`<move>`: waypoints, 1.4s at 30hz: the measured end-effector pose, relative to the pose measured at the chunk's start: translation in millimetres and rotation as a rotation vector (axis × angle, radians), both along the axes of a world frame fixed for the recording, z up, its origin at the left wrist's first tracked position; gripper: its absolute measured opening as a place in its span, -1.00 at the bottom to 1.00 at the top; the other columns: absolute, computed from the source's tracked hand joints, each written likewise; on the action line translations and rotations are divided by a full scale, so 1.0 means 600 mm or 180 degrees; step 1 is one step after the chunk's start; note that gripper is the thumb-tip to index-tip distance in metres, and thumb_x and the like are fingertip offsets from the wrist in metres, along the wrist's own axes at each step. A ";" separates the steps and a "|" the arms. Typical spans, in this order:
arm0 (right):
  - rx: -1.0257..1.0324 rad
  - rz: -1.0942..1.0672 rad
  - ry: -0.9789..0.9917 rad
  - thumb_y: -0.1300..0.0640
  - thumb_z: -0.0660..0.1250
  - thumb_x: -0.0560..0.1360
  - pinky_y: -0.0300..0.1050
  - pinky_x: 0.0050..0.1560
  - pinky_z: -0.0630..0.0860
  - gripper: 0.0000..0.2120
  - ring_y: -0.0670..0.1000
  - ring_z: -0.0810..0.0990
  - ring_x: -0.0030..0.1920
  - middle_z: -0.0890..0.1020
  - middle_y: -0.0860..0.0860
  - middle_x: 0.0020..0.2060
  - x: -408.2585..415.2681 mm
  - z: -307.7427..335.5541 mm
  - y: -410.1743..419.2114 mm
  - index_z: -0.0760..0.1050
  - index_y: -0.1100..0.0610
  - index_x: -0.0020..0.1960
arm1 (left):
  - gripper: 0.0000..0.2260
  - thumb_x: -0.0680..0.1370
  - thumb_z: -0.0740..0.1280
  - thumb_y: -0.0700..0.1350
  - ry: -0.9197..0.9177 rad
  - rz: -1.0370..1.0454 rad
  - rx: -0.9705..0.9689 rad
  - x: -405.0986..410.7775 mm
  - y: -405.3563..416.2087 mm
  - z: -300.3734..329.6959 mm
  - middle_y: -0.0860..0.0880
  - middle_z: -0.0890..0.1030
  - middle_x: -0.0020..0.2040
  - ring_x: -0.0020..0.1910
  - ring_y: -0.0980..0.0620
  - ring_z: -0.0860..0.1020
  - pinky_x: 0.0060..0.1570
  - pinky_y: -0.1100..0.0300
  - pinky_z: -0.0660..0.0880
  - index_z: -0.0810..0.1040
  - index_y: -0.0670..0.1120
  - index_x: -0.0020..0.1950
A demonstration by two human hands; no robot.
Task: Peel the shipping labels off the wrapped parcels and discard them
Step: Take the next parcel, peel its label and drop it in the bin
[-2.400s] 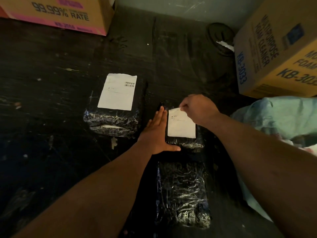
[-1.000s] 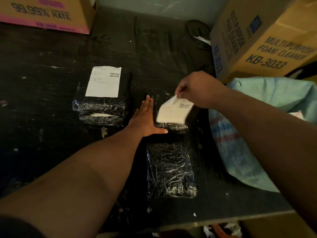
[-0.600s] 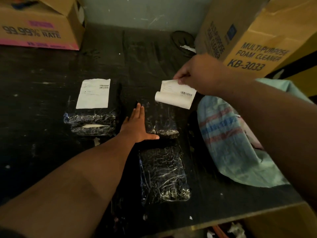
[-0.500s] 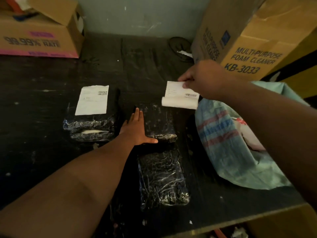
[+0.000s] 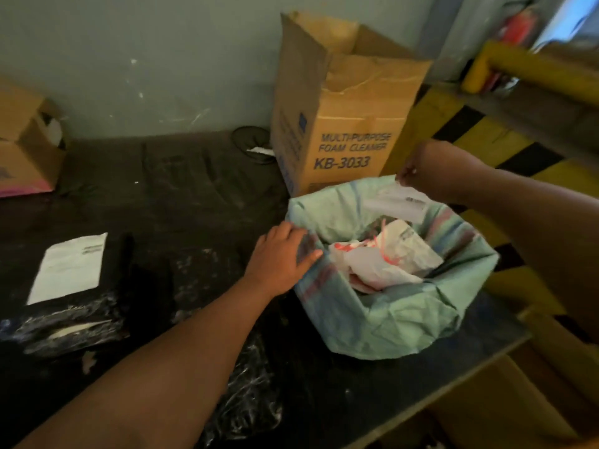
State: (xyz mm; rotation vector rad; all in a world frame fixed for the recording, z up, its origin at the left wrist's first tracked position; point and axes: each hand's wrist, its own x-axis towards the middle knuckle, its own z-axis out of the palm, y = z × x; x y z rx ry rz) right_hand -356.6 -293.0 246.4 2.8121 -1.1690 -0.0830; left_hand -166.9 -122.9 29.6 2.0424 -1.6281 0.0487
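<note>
My right hand (image 5: 431, 170) pinches a peeled white shipping label (image 5: 397, 205) and holds it over the open mouth of a green woven sack (image 5: 389, 319) that contains crumpled paper. My left hand (image 5: 282, 257) grips the sack's near-left rim. At the left of the black table a black wrapped parcel (image 5: 64, 322) carries a white label (image 5: 68, 267). Two more black wrapped parcels without labels lie by my left forearm, one behind it (image 5: 194, 273) and one near the front edge (image 5: 249, 400).
A tall cardboard box marked KB-3033 (image 5: 343, 118) stands behind the sack against the wall. Another cardboard box (image 5: 26, 150) sits at the far left. Yellow and black striped railing (image 5: 505, 137) runs along the right. The table's front edge (image 5: 453, 380) is close to the sack.
My right hand has carried the peeled label from above the middle parcel to over the sack. My left hand has left the parcel and taken hold of the sack's rim. The view has swung right.
</note>
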 end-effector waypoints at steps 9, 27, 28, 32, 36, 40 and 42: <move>-0.0147 -0.0532 0.0155 0.11 0.30 0.57 0.01 0.05 0.56 -0.79 0.08 0.60 0.02 0.64 0.04 0.00 -0.165 0.014 -0.099 0.62 0.08 0.16 | -0.35 0.55 -0.11 0.37 -0.0299 -0.0110 0.0543 -0.112 -0.100 -0.008 -0.12 0.63 0.11 0.20 -0.17 0.53 0.42 -0.13 0.23 0.59 -0.03 0.11; -0.0136 -0.0295 -0.0166 0.09 0.30 0.57 -0.01 0.03 0.60 -0.82 0.05 0.63 -0.05 0.66 0.03 -0.08 -0.187 0.001 -0.138 0.63 0.12 0.08 | -0.26 0.49 -0.10 0.41 0.0145 0.0091 0.0669 -0.118 -0.085 0.007 -0.07 0.57 0.23 0.30 -0.06 0.44 0.48 0.02 0.13 0.52 -0.08 0.28; -0.0125 -0.0297 -0.0171 0.09 0.30 0.57 -0.02 0.03 0.59 -0.82 0.04 0.63 -0.04 0.66 0.03 -0.07 -0.189 0.001 -0.138 0.63 0.11 0.08 | -0.26 0.48 -0.10 0.41 0.0152 0.0094 0.0681 -0.120 -0.083 0.009 -0.07 0.56 0.24 0.32 -0.07 0.43 0.49 0.02 0.12 0.51 -0.09 0.29; -0.0093 -0.0301 -0.0180 0.11 0.28 0.57 -0.03 0.03 0.60 -0.84 0.02 0.64 -0.06 0.67 0.02 -0.07 -0.197 -0.006 -0.142 0.62 0.10 0.03 | -0.36 0.58 0.03 0.35 0.0195 0.0136 0.0764 -0.124 -0.082 0.017 -0.12 0.53 0.31 0.38 -0.11 0.39 0.51 0.02 0.07 0.50 -0.11 0.34; -0.0078 -0.0250 -0.0106 0.12 0.24 0.57 -0.03 0.01 0.59 -0.82 0.04 0.63 -0.05 0.66 0.04 -0.07 -0.200 -0.010 -0.138 0.61 0.10 0.03 | -0.44 0.62 0.10 0.31 0.0291 0.0158 0.0812 -0.124 -0.080 0.020 -0.12 0.51 0.33 0.39 -0.10 0.38 0.52 0.00 0.11 0.47 -0.09 0.34; -0.0110 -0.0180 -0.0042 0.11 0.26 0.58 -0.04 0.03 0.56 -0.82 0.05 0.61 -0.03 0.64 0.03 -0.06 -0.197 -0.013 -0.135 0.61 0.09 0.08 | -0.50 0.65 0.15 0.23 0.0337 0.0174 0.0880 -0.129 -0.078 0.027 -0.13 0.43 0.43 0.48 -0.11 0.30 0.53 0.04 0.03 0.41 -0.10 0.42; -0.0041 -0.0199 -0.0004 0.08 0.24 0.59 0.00 0.05 0.58 -0.80 0.06 0.62 -0.02 0.65 0.04 -0.05 -0.189 -0.013 -0.132 0.62 0.09 0.08 | -0.48 0.65 0.16 0.23 0.0375 0.0189 0.0924 -0.130 -0.080 0.034 -0.14 0.40 0.45 0.49 -0.11 0.28 0.52 0.04 0.04 0.39 -0.11 0.45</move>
